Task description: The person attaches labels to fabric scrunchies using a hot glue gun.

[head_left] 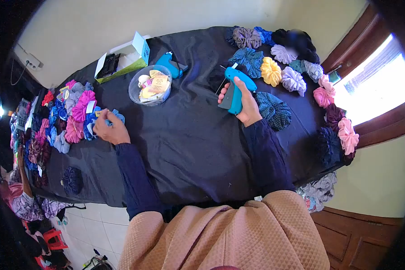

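In my right hand is a teal tagging gun, its needle end pointing up and away from me. My left hand is at the right edge of a pile of tagged scrunchies, fingers curled together. Blue scrunchie fabric shows just behind those fingers; whether they grip it is hidden. A dark dotted scrunchie lies right beside my right wrist, and a black scrunchie lies partly behind the gun.
A clear round tub holds paper labels. Behind it are a second teal tagging gun and an open green box. More scrunchies, including a yellow one, line the right side of the black-covered table. Another person's arm shows at far left.
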`<state>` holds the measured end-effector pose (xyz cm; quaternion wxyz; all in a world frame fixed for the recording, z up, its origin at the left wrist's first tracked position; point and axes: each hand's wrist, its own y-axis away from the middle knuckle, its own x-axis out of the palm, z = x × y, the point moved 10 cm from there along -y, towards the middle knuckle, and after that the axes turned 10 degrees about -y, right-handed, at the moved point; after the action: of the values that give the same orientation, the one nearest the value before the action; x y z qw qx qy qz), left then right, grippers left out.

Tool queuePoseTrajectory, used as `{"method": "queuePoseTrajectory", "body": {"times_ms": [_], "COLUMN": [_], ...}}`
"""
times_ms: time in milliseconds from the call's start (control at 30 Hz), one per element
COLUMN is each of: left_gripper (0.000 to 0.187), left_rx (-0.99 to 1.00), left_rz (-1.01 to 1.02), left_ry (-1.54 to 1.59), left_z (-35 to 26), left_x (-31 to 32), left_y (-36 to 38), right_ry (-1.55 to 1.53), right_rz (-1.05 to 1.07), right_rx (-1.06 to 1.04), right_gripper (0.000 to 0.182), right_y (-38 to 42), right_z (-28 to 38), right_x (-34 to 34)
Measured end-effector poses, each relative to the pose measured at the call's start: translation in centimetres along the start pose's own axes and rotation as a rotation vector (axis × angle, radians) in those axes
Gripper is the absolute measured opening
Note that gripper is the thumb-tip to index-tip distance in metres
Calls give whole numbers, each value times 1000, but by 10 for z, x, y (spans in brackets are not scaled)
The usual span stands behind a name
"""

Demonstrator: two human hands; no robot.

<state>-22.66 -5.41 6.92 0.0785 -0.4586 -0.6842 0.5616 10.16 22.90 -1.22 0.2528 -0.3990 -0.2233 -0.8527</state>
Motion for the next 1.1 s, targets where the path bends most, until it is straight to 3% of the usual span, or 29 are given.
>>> {"method": "queuePoseTrajectory", "body": {"times_ms": [33,67,100,167,200,233,300,367,567,633,767,833,967,1100], "left_gripper": [27,30,30,39,48,48,53,55,39,27,26,28,22,23], "left_rx": [-66,-121,-121,59,2,1,68,51,152,169,223,353,430,513], "left_rz": [183,334,333,328,454,456,309,304,98,-14,-20,40,314,584], "left_ry": [232,155,154,-72,-105,-104,-222,-258,-237,-120,183,351,609,711], "left_z": [3,4,8,2,15,18,17,13,-27,-47,-94,-132,-197,-231], "left_x": [21,34,38,48,65,70,69,66,13,-11,-34,-41,-35,-8], "left_y": [4,8,10,10,12,13,10,8,-3,-5,-1,13,55,109], "right_ry": [12,14,6,-1,-1,-1,1,-2,-28,-99,-158,-170,-204,-112], "right_rz": [6,6,6,3,2,1,4,6,110,83,39,27,54,-109], "right_rx": [2,3,5,4,-5,-11,-3,2,-62,-109,-220,-246,-297,-472], "right_gripper": [41,41,41,41,40,40,40,39,33,31,29,28,29,23], "right_y": [0,1,1,1,0,1,1,2,2,3,1,3,2,8], "right_z": [0,0,0,0,0,0,1,0,14,26,50,59,69,81], "right_x": [0,0,0,0,0,0,1,0,6,-1,-21,-27,-34,-44]}}
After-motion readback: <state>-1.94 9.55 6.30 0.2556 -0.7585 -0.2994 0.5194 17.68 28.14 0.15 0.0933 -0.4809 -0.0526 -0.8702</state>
